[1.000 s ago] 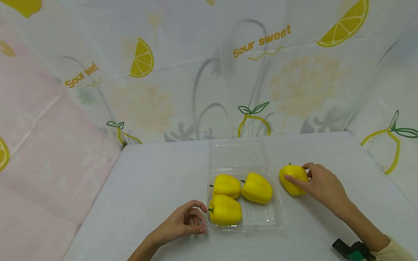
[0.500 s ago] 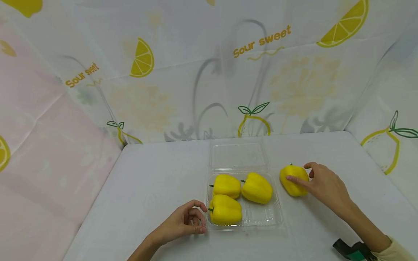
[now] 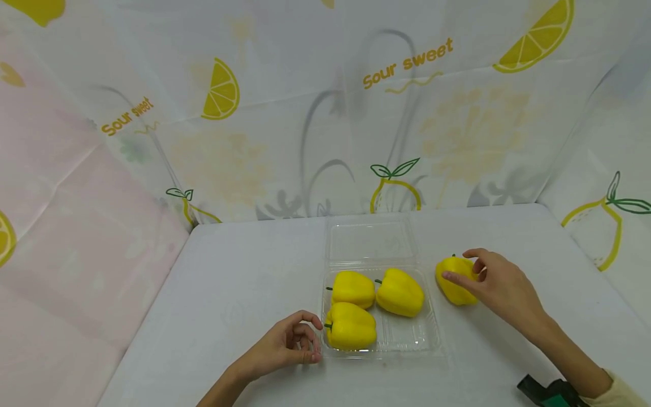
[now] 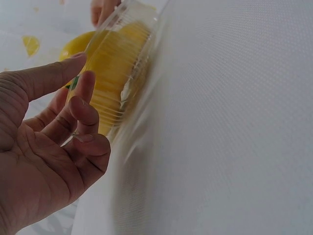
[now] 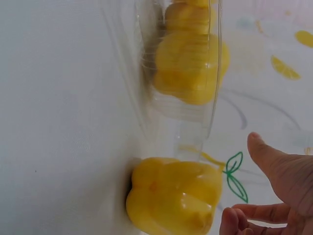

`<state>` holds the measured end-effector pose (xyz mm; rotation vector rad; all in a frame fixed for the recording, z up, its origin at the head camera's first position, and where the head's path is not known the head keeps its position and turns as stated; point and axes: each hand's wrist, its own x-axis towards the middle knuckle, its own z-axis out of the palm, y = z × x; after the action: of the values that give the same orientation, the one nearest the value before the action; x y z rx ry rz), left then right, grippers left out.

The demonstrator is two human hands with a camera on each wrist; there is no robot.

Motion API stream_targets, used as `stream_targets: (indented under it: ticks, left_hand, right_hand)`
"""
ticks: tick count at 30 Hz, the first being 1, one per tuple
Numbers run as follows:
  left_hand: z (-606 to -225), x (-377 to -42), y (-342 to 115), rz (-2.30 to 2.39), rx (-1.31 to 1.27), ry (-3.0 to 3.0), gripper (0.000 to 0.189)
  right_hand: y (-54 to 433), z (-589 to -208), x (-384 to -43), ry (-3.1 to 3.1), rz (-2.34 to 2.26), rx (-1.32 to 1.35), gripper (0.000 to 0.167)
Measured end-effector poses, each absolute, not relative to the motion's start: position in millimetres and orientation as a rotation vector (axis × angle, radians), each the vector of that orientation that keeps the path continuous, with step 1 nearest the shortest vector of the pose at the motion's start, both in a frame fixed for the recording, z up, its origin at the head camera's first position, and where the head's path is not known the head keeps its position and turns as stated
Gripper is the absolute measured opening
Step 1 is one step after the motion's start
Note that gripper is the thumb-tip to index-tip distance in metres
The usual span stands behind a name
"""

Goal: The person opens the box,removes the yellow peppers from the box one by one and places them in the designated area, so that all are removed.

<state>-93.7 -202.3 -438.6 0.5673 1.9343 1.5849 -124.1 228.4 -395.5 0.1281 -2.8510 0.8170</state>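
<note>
Three yellow bell peppers [image 3: 351, 327] lie on their sides in a clear plastic clamshell container [image 3: 402, 342], its lid folded back. My left hand [image 3: 285, 342] is at the container's left side, fingers loosely bent, with thumb and fingertips right at the rim. In the left wrist view that hand [image 4: 63, 122] grips nothing in its palm. Another yellow bell pepper [image 3: 452, 285] stands on the table right of the container, stem up. My right hand [image 3: 503, 288] hovers beside it, overlapping it in the head view. The right wrist view shows thumb and fingers spread, apart from this pepper [image 5: 171, 196].
The clear lid [image 3: 371, 242] lies flat on the white table [image 3: 244, 277] behind the container. A lemon-print cloth [image 3: 285, 130] hangs as a wall behind and at both sides. A black and green device [image 3: 551, 392] is near the right wrist.
The right hand's fingers shift slightly up and left over the lone pepper, which hardly moves. The left hand and the peppers in the container stay in place.
</note>
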Motion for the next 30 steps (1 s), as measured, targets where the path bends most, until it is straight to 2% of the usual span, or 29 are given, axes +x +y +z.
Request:
stream_targets:
  ticks: [10, 17, 30]
  left_hand:
    - [-438, -94, -202, 1.575, 0.559, 1.941, 0.05]
    - [-437, -94, -202, 1.572, 0.549, 1.94, 0.051]
    - [-436, -93, -203, 1.563, 0.533, 1.952, 0.05]
  right_hand:
    - [215, -399, -119, -2.792, 0.941, 0.275, 0.055]
    - [203, -404, -116, -2.718, 1.021, 0.485, 0.043]
    - [190, -408, -115, -2.606, 1.079, 0.848, 0.043]
